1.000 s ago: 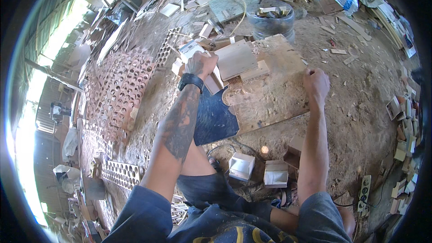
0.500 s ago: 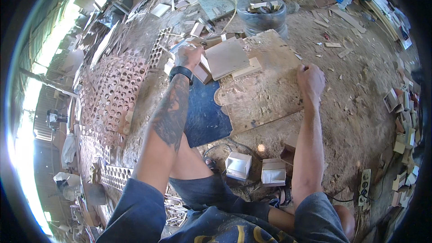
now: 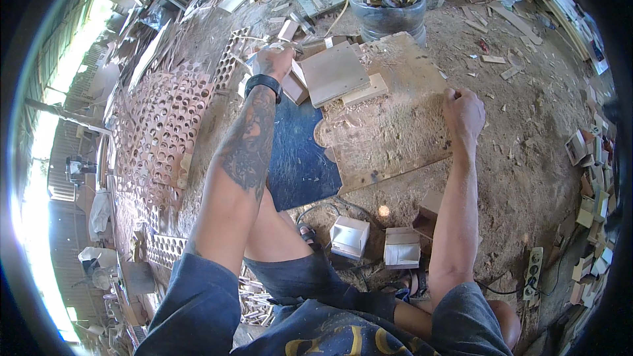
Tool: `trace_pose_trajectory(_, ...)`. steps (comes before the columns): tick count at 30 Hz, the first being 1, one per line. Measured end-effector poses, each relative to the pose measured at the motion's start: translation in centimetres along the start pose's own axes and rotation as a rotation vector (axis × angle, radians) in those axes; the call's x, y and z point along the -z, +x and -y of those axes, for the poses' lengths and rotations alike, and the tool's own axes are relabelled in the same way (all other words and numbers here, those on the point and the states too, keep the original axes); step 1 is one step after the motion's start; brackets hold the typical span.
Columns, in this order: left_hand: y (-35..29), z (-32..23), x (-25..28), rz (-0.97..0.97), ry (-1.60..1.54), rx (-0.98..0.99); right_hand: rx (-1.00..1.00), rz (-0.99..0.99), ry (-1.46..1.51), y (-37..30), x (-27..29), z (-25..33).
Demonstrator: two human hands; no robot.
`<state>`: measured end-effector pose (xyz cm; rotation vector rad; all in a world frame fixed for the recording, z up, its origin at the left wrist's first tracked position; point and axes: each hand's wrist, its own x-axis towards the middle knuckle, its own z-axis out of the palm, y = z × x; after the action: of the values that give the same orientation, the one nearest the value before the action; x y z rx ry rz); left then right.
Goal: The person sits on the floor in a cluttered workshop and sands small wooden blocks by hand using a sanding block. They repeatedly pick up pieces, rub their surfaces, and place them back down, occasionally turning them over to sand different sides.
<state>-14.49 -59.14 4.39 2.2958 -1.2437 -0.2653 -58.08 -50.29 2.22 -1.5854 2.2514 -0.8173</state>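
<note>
My left hand (image 3: pixel 273 62) reaches over a cluster of wooden pieces at the far left of the work boards. Its back faces me and its fingers are mostly hidden, so any hold on a piece cannot be made out. Beside it leans a small wooden box piece (image 3: pixel 295 87). To its right, a flat square wooden panel (image 3: pixel 335 74) and a narrow wood block (image 3: pixel 366 91) lie on a worn plywood board (image 3: pixel 389 138). My right hand (image 3: pixel 465 113) is closed in a fist near that board's right edge; whatever is inside it is hidden. A dark blue board (image 3: pixel 300 151) sits at the plywood's left.
Two small open wooden boxes (image 3: pixel 349 237) stand near my feet. Plywood sheets full of round holes (image 3: pixel 158 128) lie at left. A wide tub (image 3: pixel 388 16) with scraps stands at the back. Along the right are piled wood pieces (image 3: pixel 597 204) and a power strip (image 3: pixel 534 273).
The whole view has shifted slightly, so the boards sit higher in the picture. Both hands keep nearly the same places beside the boards, and my right hand stays closed.
</note>
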Motion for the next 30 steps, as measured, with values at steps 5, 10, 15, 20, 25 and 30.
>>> trace_pose_trajectory(5,2.1,1.3,-1.2,-0.053,-0.015,-0.032,0.053,-0.040,-0.005,0.0,0.0,-0.2)
trace_pose_trajectory(10,3.5,1.9,-1.6,0.019,-0.032,0.004,0.073,-0.041,0.002,0.1,-0.1,-0.6)
trace_pose_trajectory(15,2.7,0.8,-1.5,-0.091,-0.005,-0.041,0.060,-0.021,0.003,0.2,0.1,-0.4)
trace_pose_trajectory(20,1.4,-0.4,-1.3,-0.183,0.005,-0.037,0.068,-0.005,-0.005,0.0,0.7,0.1)
trace_pose_trajectory(25,1.8,-0.6,-0.9,-0.106,0.012,0.007,0.029,0.038,-0.008,0.0,0.8,0.1)
trace_pose_trajectory(30,3.1,0.0,-0.5,0.006,0.048,0.020,0.058,-0.027,-0.003,0.0,0.3,-0.2)
